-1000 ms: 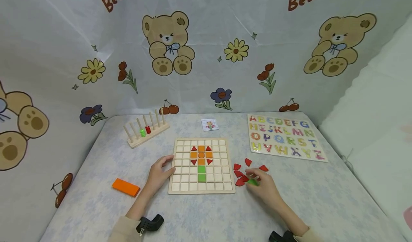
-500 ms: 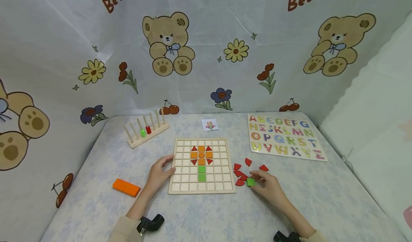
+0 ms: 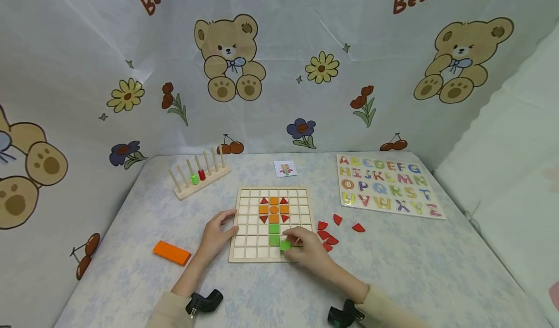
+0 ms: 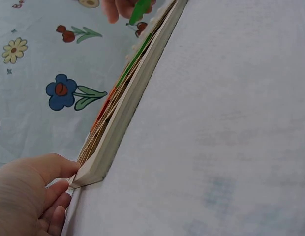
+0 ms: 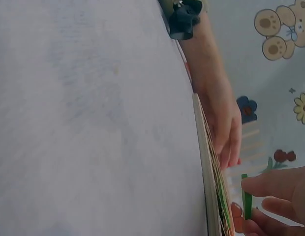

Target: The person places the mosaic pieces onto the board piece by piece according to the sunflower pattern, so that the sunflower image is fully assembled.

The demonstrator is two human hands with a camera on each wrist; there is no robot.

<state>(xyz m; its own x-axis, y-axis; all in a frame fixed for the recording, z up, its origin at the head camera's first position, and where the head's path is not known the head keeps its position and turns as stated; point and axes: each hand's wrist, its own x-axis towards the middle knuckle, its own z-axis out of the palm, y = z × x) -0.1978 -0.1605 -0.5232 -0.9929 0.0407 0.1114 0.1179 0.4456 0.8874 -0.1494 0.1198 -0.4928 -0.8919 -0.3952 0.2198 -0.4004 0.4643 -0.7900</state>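
Note:
My right hand (image 3: pixel 309 248) pinches a green square tile (image 3: pixel 285 245) between thumb and fingertips, close over the lower part of the wooden grid board (image 3: pixel 253 261). In the right wrist view the green tile (image 5: pixel 246 196) appears edge-on between the fingers. At the board's left edge, my left hand (image 3: pixel 216 236) rests with relaxed fingers, thumb and index fingertips touching the frame. Orange pieces (image 3: pixel 273 200) and red triangles (image 3: pixel 264 201) form a flower head in the grid, above a stem of two green squares (image 3: pixel 274 240) just left of the held tile.
Several red quarter-round pieces (image 3: pixel 359 228) lie right of the board. A small pattern card (image 3: pixel 286 169) is behind it. A peg stand (image 3: pixel 203 185) stands back left, an orange block (image 3: pixel 172 253) front left, and an alphabet board (image 3: pixel 388 187) back right.
My right hand picked the green tile up from beside the red pieces and carried it left over the board. My left hand stayed at the board's edge.

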